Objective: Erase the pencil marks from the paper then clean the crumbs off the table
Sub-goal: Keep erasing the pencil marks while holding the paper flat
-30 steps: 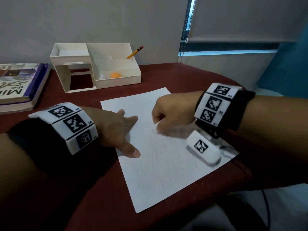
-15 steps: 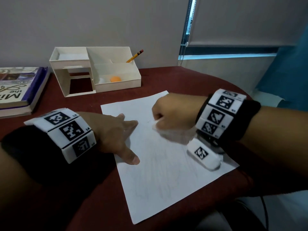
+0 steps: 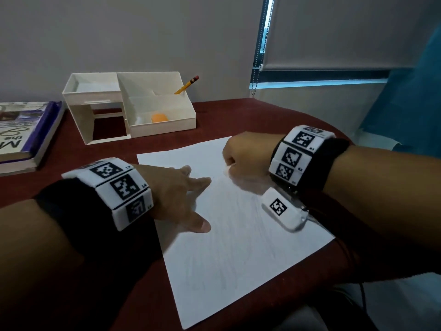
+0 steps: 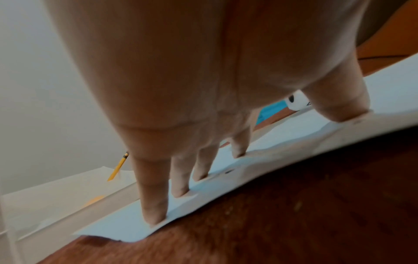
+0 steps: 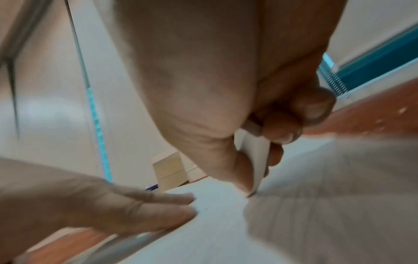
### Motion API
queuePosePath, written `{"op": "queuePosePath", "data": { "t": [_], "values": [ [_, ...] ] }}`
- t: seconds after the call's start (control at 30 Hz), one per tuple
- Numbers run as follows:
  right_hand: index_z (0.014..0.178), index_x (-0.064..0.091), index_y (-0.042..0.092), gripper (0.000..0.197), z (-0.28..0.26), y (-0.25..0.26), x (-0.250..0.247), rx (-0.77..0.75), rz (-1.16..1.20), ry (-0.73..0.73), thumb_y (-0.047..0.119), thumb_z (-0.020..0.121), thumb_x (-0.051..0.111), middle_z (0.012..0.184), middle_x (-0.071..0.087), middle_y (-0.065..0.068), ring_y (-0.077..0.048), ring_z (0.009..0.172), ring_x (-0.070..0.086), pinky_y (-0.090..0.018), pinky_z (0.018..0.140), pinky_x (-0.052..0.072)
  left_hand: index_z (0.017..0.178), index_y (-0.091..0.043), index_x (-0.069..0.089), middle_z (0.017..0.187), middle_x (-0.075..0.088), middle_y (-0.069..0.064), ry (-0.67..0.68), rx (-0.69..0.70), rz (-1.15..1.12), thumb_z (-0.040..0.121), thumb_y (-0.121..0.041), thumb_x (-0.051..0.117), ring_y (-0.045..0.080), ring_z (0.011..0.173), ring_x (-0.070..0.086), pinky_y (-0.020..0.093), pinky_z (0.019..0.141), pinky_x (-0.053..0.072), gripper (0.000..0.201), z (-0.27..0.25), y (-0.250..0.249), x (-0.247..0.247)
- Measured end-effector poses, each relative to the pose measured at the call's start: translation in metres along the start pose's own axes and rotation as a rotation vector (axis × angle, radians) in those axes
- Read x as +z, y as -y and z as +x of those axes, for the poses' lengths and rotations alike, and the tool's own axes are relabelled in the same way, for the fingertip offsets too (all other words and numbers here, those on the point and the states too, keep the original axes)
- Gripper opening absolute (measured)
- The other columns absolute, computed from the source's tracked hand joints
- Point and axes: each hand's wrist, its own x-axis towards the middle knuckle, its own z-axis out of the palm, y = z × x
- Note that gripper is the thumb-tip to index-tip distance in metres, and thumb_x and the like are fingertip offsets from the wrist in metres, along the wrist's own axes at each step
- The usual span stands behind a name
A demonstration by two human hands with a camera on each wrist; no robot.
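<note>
A white sheet of paper (image 3: 233,235) with faint grey pencil strokes lies on the dark red table (image 3: 238,115). My left hand (image 3: 176,194) lies flat on the sheet's left edge, its straight fingertips (image 4: 156,216) pressing the paper (image 4: 226,178) down. My right hand (image 3: 245,154) is curled into a fist over the sheet's upper right part. In the right wrist view it pinches a white eraser (image 5: 255,160) between thumb and fingers, the eraser's tip touching the paper (image 5: 316,205). In the head view the eraser is hidden under the fist.
A white desk organiser (image 3: 133,106) stands at the back, holding a yellow pencil (image 3: 187,84) and an orange ball (image 3: 159,117). Books (image 3: 21,132) are stacked at the far left. The table's rounded edge curves close to the paper's right and near sides.
My right fist with the eraser has shifted up the sheet, away from me, in a rubbing stroke. My left hand has stayed pressed on the paper's left edge.
</note>
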Motion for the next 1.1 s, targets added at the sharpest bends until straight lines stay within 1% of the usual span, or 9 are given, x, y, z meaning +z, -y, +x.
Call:
{"op": "queuePosePath", "data": {
  "t": [0.1,0.17,0.3,0.47,0.67,0.77,0.87,1.0,1.1],
  "values": [
    [0.088,0.072,0.021,0.012,-0.018,0.033,0.003,-0.244,0.114,0.130,0.026,0.088,0.061,0.077,0.067,0.007,-0.008,0.069,0.064,-0.025,0.059,0.053,0.144,-0.061,0.015,0.165,0.002,-0.009,0.027,0.055,-0.046,0.065,-0.087,0.054,0.024,0.149,0.015,0.057,0.116,0.021,0.092,0.001,0.003,0.000],
    [0.093,0.072,0.025,0.012,-0.021,0.039,0.004,-0.334,0.172,0.165,0.032,0.087,0.064,0.080,0.066,0.009,-0.006,0.074,0.063,-0.028,0.066,0.054,0.142,-0.061,0.021,0.164,0.007,-0.010,0.033,0.072,-0.047,0.063,-0.087,0.055,0.024,0.147,0.019,0.056,0.115,0.025,0.090,0.002,0.004,0.000],
    [0.079,0.068,0.019,0.013,0.005,0.009,-0.004,-0.114,0.035,-0.010,0.027,0.088,0.062,0.077,0.065,0.005,-0.019,0.077,0.064,-0.029,0.062,0.053,0.149,-0.053,-0.005,0.164,-0.010,-0.005,0.004,-0.005,0.026,0.068,-0.087,0.052,0.027,0.151,0.003,0.059,0.117,0.013,0.105,0.001,-0.002,0.002],
    [0.093,0.071,0.023,0.012,-0.016,0.040,0.000,-0.329,0.082,0.141,0.031,0.089,0.064,0.083,0.068,0.007,-0.012,0.077,0.064,-0.030,0.069,0.056,0.144,-0.061,0.013,0.165,0.001,-0.008,0.019,0.059,-0.046,0.062,-0.088,0.055,0.026,0.149,0.014,0.057,0.115,0.021,0.096,0.003,0.003,0.001],
    [0.071,0.066,0.014,0.011,0.002,0.008,-0.002,-0.083,-0.022,-0.045,0.018,0.079,0.060,0.065,0.063,0.002,-0.023,0.066,0.065,-0.041,0.062,0.061,0.151,-0.050,-0.007,0.165,-0.009,0.000,0.010,-0.003,0.054,0.069,-0.087,0.049,0.031,0.150,0.007,0.060,0.116,0.017,0.106,0.000,-0.004,0.001],
    [0.088,0.072,0.021,0.014,-0.011,0.021,-0.001,-0.204,0.011,0.085,0.032,0.089,0.063,0.082,0.068,0.005,-0.015,0.076,0.065,-0.034,0.068,0.058,0.146,-0.058,-0.008,0.164,-0.009,-0.005,0.017,0.011,0.017,0.064,-0.089,0.051,0.028,0.151,0.007,0.060,0.116,0.017,0.106,0.000,0.000,0.000],
    [0.090,0.072,0.020,0.022,-0.013,0.014,-0.007,-0.183,0.052,0.088,0.040,0.092,0.063,0.084,0.069,0.005,-0.014,0.077,0.064,-0.028,0.066,0.053,0.148,-0.057,0.001,0.165,0.004,-0.006,0.021,0.013,0.017,0.062,-0.088,0.056,0.026,0.148,0.019,0.055,0.115,0.024,0.106,-0.003,-0.001,-0.006],
    [0.091,0.072,0.016,0.022,0.005,-0.012,-0.017,-0.100,-0.056,-0.016,0.037,0.092,0.067,0.078,0.062,0.007,-0.012,0.069,0.055,-0.022,0.054,0.041,0.147,-0.042,0.032,0.152,0.039,-0.005,-0.075,0.025,0.019,0.066,-0.083,0.060,0.022,0.135,0.041,0.042,0.106,0.035,0.095,-0.003,-0.015,-0.027],
    [0.091,0.072,0.019,0.017,0.004,-0.013,-0.014,-0.086,-0.010,-0.032,0.036,0.090,0.069,0.081,0.064,0.008,-0.007,0.068,0.055,-0.022,0.052,0.038,0.150,-0.046,0.021,0.159,0.028,-0.002,-0.097,0.038,0.007,0.067,-0.085,0.056,0.024,0.138,0.039,0.044,0.108,0.033,0.099,0.004,-0.025,-0.024]
  ]
}}
